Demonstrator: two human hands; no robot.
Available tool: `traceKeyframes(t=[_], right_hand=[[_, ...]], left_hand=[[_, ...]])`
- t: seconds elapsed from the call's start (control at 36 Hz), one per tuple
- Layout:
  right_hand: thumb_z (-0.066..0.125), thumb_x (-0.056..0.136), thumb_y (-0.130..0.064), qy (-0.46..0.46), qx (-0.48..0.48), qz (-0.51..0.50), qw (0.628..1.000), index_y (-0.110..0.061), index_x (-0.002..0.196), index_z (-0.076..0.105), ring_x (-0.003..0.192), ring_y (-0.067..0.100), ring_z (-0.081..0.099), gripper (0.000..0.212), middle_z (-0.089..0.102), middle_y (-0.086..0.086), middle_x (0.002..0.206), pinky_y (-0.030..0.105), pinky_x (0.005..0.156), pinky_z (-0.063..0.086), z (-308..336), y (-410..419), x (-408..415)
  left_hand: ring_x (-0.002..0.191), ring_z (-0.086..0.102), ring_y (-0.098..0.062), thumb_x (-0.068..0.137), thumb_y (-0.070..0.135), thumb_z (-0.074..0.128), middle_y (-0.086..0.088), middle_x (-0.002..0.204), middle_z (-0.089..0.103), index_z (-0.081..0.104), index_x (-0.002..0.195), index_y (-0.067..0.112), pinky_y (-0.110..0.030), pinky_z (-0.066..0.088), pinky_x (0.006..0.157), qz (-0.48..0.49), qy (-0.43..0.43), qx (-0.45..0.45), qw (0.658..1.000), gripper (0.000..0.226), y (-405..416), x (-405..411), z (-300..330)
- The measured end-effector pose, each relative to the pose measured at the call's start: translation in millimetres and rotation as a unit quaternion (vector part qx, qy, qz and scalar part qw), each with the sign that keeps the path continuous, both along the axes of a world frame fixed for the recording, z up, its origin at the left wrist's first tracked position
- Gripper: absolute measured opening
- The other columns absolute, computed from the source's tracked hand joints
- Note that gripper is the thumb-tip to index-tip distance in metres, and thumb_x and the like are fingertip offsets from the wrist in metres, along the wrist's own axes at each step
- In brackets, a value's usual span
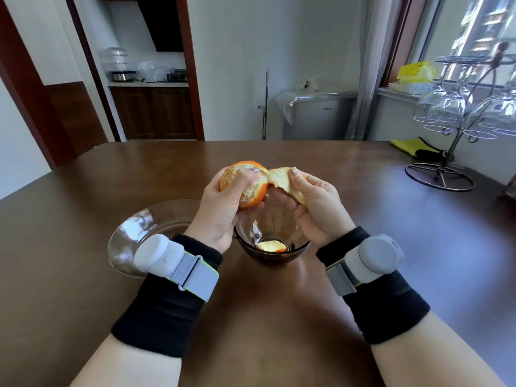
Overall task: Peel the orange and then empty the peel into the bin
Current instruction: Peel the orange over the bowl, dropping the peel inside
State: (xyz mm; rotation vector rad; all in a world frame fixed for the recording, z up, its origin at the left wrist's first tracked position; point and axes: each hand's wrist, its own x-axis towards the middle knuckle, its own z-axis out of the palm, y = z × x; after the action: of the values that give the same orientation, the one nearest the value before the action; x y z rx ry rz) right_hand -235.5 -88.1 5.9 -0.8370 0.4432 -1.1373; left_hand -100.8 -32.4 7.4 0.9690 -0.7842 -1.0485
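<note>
My left hand (223, 208) grips a partly peeled orange (252, 191) above the brown table (268, 303); pale pith shows where skin is gone. My right hand (312, 208) pinches a wide strip of peel (280, 178), white side up, that still joins the orange at its top. Directly below both hands stands a small dark glass bowl (300, 247) with one piece of peel (271, 245) lying in its bottom. No bin is in view.
A clear glass plate (125, 241) lies left of the bowl, partly under my left wrist. A wire rack of hanging wine glasses (458, 113) stands at the table's right side, with a yellow cloth (416, 145) behind it. A grey cabinet (318, 115) is against the far wall.
</note>
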Motion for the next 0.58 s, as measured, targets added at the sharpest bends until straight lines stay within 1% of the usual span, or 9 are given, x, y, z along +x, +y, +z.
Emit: traceKeyframes(t=[0.08, 0.14, 0.19, 0.25, 0.36, 0.42, 0.47, 0.53, 0.58], right_hand=[[0.05, 0.094, -0.008, -0.03, 0.021, 0.025, 0.999, 0.009, 0.096, 0.061, 0.077, 0.023, 0.07, 0.02, 0.068, 0.019, 0.091, 0.03, 0.074, 0.06, -0.8, -1.3, -0.3], [0.048, 0.095, -0.008, -0.054, 0.031, 0.04, 0.997, 0.009, 0.095, 0.061, 0.077, 0.022, 0.07, 0.021, 0.068, 0.019, 0.091, 0.029, 0.074, 0.06, -0.8, -0.5, 0.7], [0.047, 0.096, -0.007, -0.07, 0.044, 0.048, 0.995, 0.009, 0.095, 0.061, 0.076, 0.022, 0.071, 0.021, 0.068, 0.019, 0.091, 0.029, 0.073, 0.06, -0.8, 0.1, 1.6], [0.048, 0.096, -0.008, -0.063, 0.041, 0.045, 0.996, 0.008, 0.095, 0.061, 0.077, 0.023, 0.071, 0.02, 0.067, 0.019, 0.09, 0.03, 0.073, 0.06, -0.7, 0.2, 1.4], [0.049, 0.096, -0.008, 0.002, -0.015, 0.002, 1.0, 0.007, 0.103, 0.058, 0.074, 0.024, 0.07, 0.019, 0.067, 0.019, 0.088, 0.031, 0.068, 0.061, 1.5, -0.3, -1.2], [0.047, 0.097, -0.007, 0.059, -0.057, -0.029, 0.996, 0.003, 0.106, 0.057, 0.066, 0.018, 0.067, 0.017, 0.064, 0.015, 0.084, 0.029, 0.066, 0.06, 1.7, 0.1, -0.3], [0.043, 0.098, -0.006, 0.129, -0.091, -0.055, 0.986, -0.004, 0.109, 0.059, 0.063, 0.013, 0.06, 0.019, 0.059, 0.007, 0.078, 0.033, 0.069, 0.055, 0.1, 1.4, 2.8], [0.039, 0.1, -0.01, 0.168, -0.108, -0.047, 0.979, -0.006, 0.114, 0.059, 0.066, 0.016, 0.055, 0.024, 0.055, 0.006, 0.075, 0.041, 0.074, 0.052, -1.1, 3.7, 5.9], [0.038, 0.101, -0.021, 0.19, -0.124, -0.03, 0.974, -0.008, 0.117, 0.058, 0.073, 0.022, 0.059, 0.028, 0.058, 0.008, 0.078, 0.046, 0.078, 0.054, -0.5, 6.3, 6.8]], left_hand=[[0.1, 0.067, -0.031, 0.084, 0.023, 0.068, -0.016, 0.115, 0.065, 0.06, 0.115, 0.011, -0.025, 0.057, 0.061, -0.008, 0.045, 0.012, 0.999, 0.034, -0.9, -0.8, 0.4], [0.114, 0.062, -0.035, 0.084, 0.025, 0.069, -0.018, 0.123, 0.061, 0.058, 0.119, 0.009, -0.024, 0.056, 0.06, -0.011, 0.074, 0.025, 0.997, 0.04, -1.8, -1.0, 0.3], [0.116, 0.061, -0.034, 0.084, 0.026, 0.068, -0.018, 0.124, 0.06, 0.057, 0.118, 0.009, -0.023, 0.056, 0.059, -0.018, 0.091, 0.03, 0.995, 0.04, -2.0, -0.6, 0.2], [0.107, 0.064, -0.03, 0.085, 0.026, 0.067, -0.015, 0.118, 0.061, 0.057, 0.115, 0.011, -0.023, 0.056, 0.059, -0.027, 0.084, 0.027, 0.996, 0.035, -2.0, 0.3, -0.6], [0.095, 0.066, -0.028, 0.082, 0.027, 0.071, -0.014, 0.111, 0.064, 0.059, 0.108, 0.017, -0.024, 0.056, 0.058, 0.004, 0.002, 0.009, 1.0, 0.03, -5.6, 2.4, -2.9], [0.098, 0.067, -0.032, 0.069, 0.037, 0.078, -0.016, 0.115, 0.063, 0.056, 0.111, 0.018, -0.025, 0.055, 0.056, 0.025, -0.046, 0.006, 0.999, 0.051, -6.8, 1.4, -4.0], [0.102, 0.066, -0.033, 0.054, 0.046, 0.08, -0.015, 0.119, 0.06, 0.049, 0.114, 0.018, -0.026, 0.055, 0.058, 0.039, -0.094, 0.014, 0.995, 0.073, -8.1, 0.2, -6.5], [0.104, 0.065, -0.029, 0.052, 0.048, 0.08, -0.013, 0.119, 0.057, 0.044, 0.112, 0.019, -0.032, 0.058, 0.066, 0.045, -0.135, 0.014, 0.99, 0.075, -8.5, -1.3, -8.4], [0.103, 0.064, -0.025, 0.054, 0.048, 0.08, -0.012, 0.116, 0.058, 0.044, 0.107, 0.019, -0.039, 0.059, 0.077, 0.045, -0.168, 0.011, 0.985, 0.07, -8.3, -1.8, -9.1]])
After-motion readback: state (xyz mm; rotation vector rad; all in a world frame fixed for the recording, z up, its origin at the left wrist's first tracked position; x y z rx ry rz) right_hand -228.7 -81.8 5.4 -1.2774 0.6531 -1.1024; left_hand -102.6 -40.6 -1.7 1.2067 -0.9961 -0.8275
